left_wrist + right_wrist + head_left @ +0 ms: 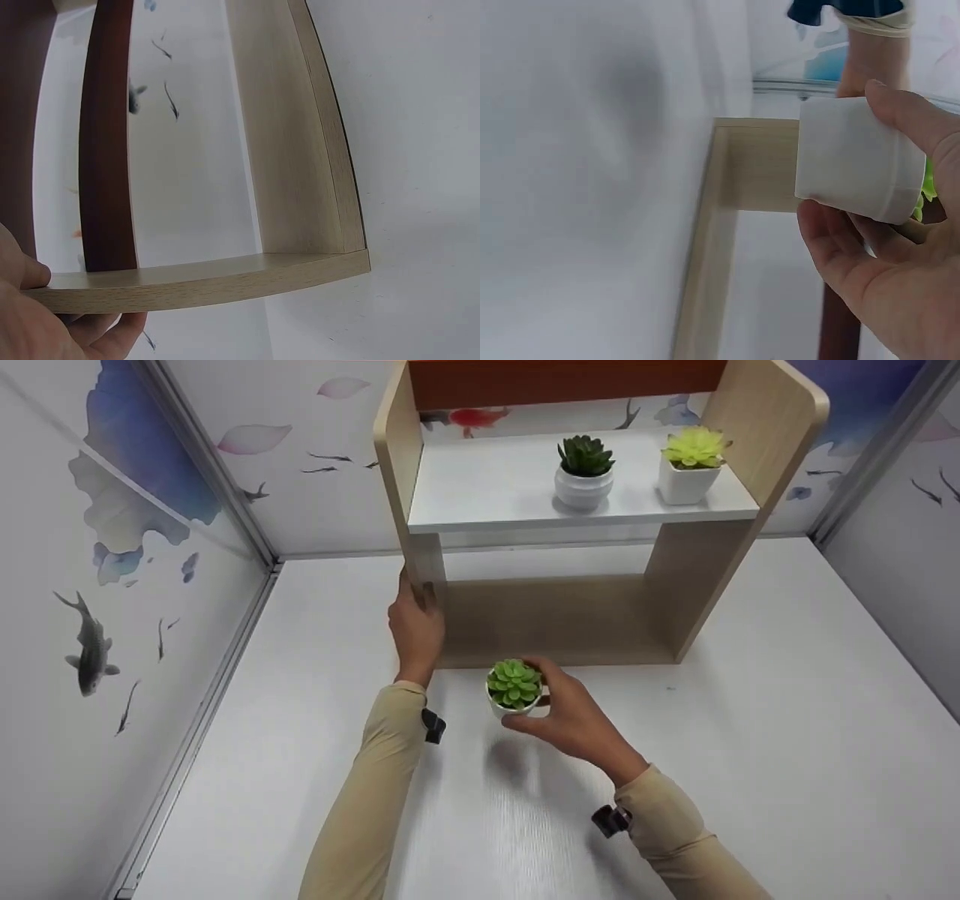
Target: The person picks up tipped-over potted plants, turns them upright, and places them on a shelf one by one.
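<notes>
My right hand [574, 716] grips a small green succulent [514, 684] in a round white pot [855, 154], held above the table in front of the shelf. Thumb and fingers lie on opposite sides of the pot. At the left side panel of the wooden shelf [562, 619], my left hand [417, 630] holds the panel's edge. The left wrist view shows the thumb [34, 274] on one face of that board and fingers [120, 336] on the other. Two potted succulents stand on the white upper board: a dark green one [585, 472] and a yellow-green one [691, 465].
The shelf stands on a white table [787, 720] near the back wall. Its lower compartment has a wooden bottom board, and a red-brown board [562, 382] spans the top. Printed walls with fish and petals enclose the table at left, back and right.
</notes>
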{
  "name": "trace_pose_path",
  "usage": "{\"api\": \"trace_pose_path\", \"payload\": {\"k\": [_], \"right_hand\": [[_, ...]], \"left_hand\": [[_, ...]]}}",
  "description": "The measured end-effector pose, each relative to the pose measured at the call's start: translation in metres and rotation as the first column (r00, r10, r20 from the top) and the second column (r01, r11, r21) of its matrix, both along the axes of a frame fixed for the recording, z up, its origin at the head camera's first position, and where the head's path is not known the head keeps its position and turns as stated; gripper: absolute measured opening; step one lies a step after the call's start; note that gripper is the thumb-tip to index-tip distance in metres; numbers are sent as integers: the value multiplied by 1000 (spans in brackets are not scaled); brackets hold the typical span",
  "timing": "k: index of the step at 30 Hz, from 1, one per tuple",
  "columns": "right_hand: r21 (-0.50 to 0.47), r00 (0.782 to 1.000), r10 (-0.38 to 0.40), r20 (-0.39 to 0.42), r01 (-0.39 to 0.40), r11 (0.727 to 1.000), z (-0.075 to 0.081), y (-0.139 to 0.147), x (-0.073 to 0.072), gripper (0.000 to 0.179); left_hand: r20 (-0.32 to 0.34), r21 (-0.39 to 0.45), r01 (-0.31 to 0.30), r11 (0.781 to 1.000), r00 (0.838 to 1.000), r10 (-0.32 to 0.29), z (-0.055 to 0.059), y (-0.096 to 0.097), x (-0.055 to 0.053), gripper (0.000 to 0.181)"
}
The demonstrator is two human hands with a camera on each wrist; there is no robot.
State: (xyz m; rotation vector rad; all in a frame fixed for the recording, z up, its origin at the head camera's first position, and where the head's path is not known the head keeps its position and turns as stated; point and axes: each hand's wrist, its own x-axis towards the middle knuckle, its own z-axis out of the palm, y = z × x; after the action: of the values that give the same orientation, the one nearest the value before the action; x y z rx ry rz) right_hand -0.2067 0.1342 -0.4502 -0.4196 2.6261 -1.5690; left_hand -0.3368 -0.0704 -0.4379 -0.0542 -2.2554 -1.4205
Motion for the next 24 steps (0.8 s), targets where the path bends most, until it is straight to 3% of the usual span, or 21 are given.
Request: {"api": "trace_pose_path", "payload": {"k": [11, 24], "right_hand": [[12, 991, 16, -129, -15, 1000, 53, -1, -9, 76], [31, 953, 34, -301, -26, 999, 126, 0, -21, 77]], "left_hand": [[-10, 3, -6, 1000, 1000, 6, -2, 0, -1, 48], [-12, 4, 8, 1000, 1000, -8, 0, 0, -1, 49]]}}
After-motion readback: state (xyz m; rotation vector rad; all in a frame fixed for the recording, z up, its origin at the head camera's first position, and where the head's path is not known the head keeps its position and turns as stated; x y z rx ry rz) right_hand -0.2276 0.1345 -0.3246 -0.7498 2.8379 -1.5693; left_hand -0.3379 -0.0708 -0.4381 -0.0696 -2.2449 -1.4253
